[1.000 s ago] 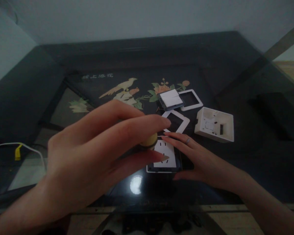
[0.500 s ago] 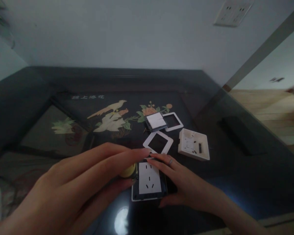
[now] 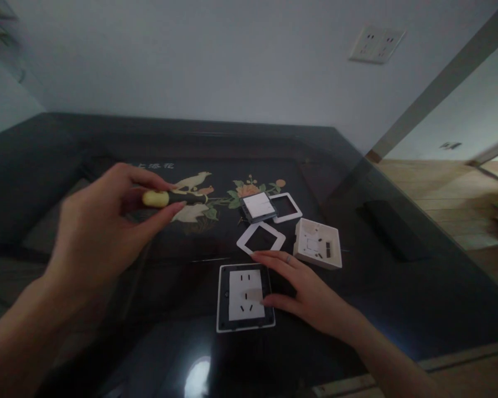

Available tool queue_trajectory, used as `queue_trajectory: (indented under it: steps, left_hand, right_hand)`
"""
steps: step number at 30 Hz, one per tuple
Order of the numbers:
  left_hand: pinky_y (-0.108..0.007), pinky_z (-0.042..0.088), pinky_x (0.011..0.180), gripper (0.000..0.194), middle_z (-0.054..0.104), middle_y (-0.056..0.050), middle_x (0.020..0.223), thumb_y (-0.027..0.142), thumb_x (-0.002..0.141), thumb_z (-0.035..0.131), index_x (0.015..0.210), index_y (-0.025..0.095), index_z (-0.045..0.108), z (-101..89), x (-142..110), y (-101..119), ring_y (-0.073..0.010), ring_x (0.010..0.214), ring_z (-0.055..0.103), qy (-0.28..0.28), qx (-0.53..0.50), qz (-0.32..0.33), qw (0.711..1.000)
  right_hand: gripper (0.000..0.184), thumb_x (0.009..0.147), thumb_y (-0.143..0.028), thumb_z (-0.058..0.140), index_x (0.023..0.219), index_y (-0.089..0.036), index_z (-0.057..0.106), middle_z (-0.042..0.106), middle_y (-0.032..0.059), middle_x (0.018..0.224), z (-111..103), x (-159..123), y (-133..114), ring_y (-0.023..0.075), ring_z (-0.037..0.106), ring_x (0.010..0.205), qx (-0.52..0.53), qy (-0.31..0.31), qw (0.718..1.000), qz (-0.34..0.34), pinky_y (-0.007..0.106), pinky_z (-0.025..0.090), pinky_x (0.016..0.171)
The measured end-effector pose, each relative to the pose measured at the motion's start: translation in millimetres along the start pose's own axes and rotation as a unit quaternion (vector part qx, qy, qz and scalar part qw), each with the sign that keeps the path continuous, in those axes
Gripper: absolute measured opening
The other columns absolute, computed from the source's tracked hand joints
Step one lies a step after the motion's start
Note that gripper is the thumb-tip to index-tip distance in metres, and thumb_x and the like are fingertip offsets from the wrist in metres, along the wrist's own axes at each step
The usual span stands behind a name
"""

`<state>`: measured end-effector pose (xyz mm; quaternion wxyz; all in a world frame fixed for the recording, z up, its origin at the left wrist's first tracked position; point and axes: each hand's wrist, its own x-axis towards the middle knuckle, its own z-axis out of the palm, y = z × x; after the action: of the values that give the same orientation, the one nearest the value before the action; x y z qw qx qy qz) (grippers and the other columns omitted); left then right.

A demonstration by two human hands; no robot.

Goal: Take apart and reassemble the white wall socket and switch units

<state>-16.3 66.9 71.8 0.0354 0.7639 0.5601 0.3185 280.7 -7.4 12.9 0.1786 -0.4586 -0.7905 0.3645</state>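
My left hand [image 3: 103, 221], closed, pinches a screwdriver [image 3: 155, 199] with a yellow and black handle. It is raised over the left part of the table, tipped sideways with the yellow end to the left; its shaft is hard to make out. Lower down, a wall socket [image 3: 247, 296] with a white face and dark border lies face up. My right hand [image 3: 305, 290] rests at its right edge, fingers spread, the thumb tip over the face. Just beyond those fingertips lies a white cover frame [image 3: 243, 241].
Behind are a white-faced switch module [image 3: 258, 205], a second white frame [image 3: 296, 209] and small screws [image 3: 241, 220]. A white mounting box [image 3: 318, 243] stands right of them. Farther right lies a dark oblong object [image 3: 392, 229]. The black glossy table [image 3: 216, 130] meets a wall with an outlet [image 3: 377, 44].
My left hand has moved up and left, away from the socket, carrying the screwdriver. The socket is now uncovered, and my right fingers have shifted to its right edge.
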Motion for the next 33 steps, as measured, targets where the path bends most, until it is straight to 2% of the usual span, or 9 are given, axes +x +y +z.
queue_trajectory:
  steps: [1, 4, 7, 9, 14, 21, 24, 28, 33]
  left_hand:
    - [-0.030, 0.052, 0.075, 0.016, 0.064, 0.002, 0.098, 0.034, 0.093, 0.055, 0.103, 0.022, 0.055, 5.7, 4, 2, -0.0173, 0.084, 0.065, -0.024, 0.024, 0.006, 0.999]
    - [-0.031, 0.051, 0.079, 0.010, 0.063, 0.001, 0.092, 0.029, 0.095, 0.051, 0.096, 0.022, 0.058, 22.7, 11, 1, -0.0181, 0.086, 0.063, -0.008, 0.050, 0.050, 0.997]
    - [-0.036, 0.052, 0.083, 0.012, 0.064, -0.004, 0.099, 0.027, 0.092, 0.053, 0.101, 0.021, 0.059, 34.5, 11, -5, -0.0234, 0.095, 0.064, -0.051, 0.071, 0.064, 0.994]
    - [-0.038, 0.052, 0.084, 0.014, 0.064, -0.007, 0.103, 0.026, 0.091, 0.054, 0.103, 0.020, 0.059, 38.9, 9, -7, -0.0262, 0.098, 0.064, -0.083, 0.080, 0.063, 0.991]
    - [-0.037, 0.054, 0.084, 0.015, 0.064, -0.008, 0.109, 0.023, 0.092, 0.051, 0.103, 0.021, 0.060, 49.1, 3, -5, -0.0267, 0.101, 0.065, -0.105, 0.100, 0.073, 0.987]
    - [-0.035, 0.056, 0.081, 0.035, 0.063, -0.008, 0.125, 0.021, 0.090, 0.056, 0.125, 0.021, 0.056, 70.4, -7, -5, -0.0268, 0.104, 0.067, -0.179, 0.145, 0.061, 0.971]
    - [-0.033, 0.056, 0.071, 0.038, 0.065, -0.005, 0.123, 0.023, 0.092, 0.057, 0.129, 0.024, 0.054, 73.0, -11, 0, -0.0269, 0.097, 0.070, -0.212, 0.179, 0.061, 0.959]
    - [-0.030, 0.052, 0.059, 0.034, 0.069, -0.003, 0.115, 0.026, 0.094, 0.056, 0.128, 0.025, 0.056, 73.4, -15, 6, -0.0258, 0.086, 0.072, -0.220, 0.221, 0.080, 0.947]
    - [-0.030, 0.051, 0.057, 0.034, 0.068, -0.003, 0.112, 0.026, 0.094, 0.056, 0.128, 0.025, 0.056, 77.4, -16, 6, -0.0243, 0.085, 0.071, -0.210, 0.227, 0.099, 0.946]
  right_hand:
    - [0.052, 0.090, -0.038, 0.062, 0.138, -0.023, 0.049, 0.055, 0.0118, 0.141, -1, 0, 1, 0.0253, 0.052, 0.130, -0.004, 0.029, 1.000, -0.003, 0.049, 0.042, 0.110]
    - [0.035, 0.094, -0.030, 0.055, 0.128, -0.023, 0.057, 0.064, 0.0107, 0.129, -4, 0, 5, 0.0250, 0.059, 0.121, -0.015, 0.109, 0.994, -0.005, 0.051, 0.048, 0.103]
    - [0.030, 0.093, -0.024, 0.053, 0.122, -0.024, 0.060, 0.066, 0.0099, 0.122, -7, 0, 10, 0.0251, 0.063, 0.115, -0.049, 0.164, 0.985, 0.002, 0.053, 0.050, 0.100]
    - [0.029, 0.092, -0.020, 0.052, 0.120, -0.022, 0.062, 0.067, 0.0105, 0.120, -7, 0, 14, 0.0253, 0.063, 0.113, -0.089, 0.180, 0.980, 0.001, 0.053, 0.051, 0.099]
    - [0.032, 0.092, -0.015, 0.049, 0.122, -0.019, 0.062, 0.065, 0.0128, 0.125, 0, 3, 20, 0.0256, 0.062, 0.116, -0.168, 0.155, 0.973, -0.021, 0.052, 0.053, 0.099]
    - [0.039, 0.084, -0.005, 0.055, 0.122, -0.012, 0.063, 0.065, 0.0169, 0.127, 18, 6, 30, 0.0320, 0.062, 0.117, -0.230, 0.133, 0.961, -0.070, 0.058, 0.053, 0.097]
    - [0.038, 0.082, -0.003, 0.058, 0.119, -0.010, 0.065, 0.066, 0.0180, 0.124, 20, 7, 31, 0.0334, 0.062, 0.115, -0.234, 0.136, 0.960, -0.077, 0.058, 0.054, 0.096]
    - [0.038, 0.081, -0.003, 0.061, 0.118, -0.009, 0.065, 0.067, 0.0183, 0.122, 21, 9, 30, 0.0330, 0.063, 0.115, -0.246, 0.142, 0.955, -0.086, 0.055, 0.056, 0.095]
    - [0.034, 0.081, -0.006, 0.063, 0.115, -0.008, 0.067, 0.069, 0.0181, 0.120, 23, 13, 29, 0.0327, 0.065, 0.112, -0.276, 0.156, 0.943, -0.099, 0.051, 0.058, 0.093]
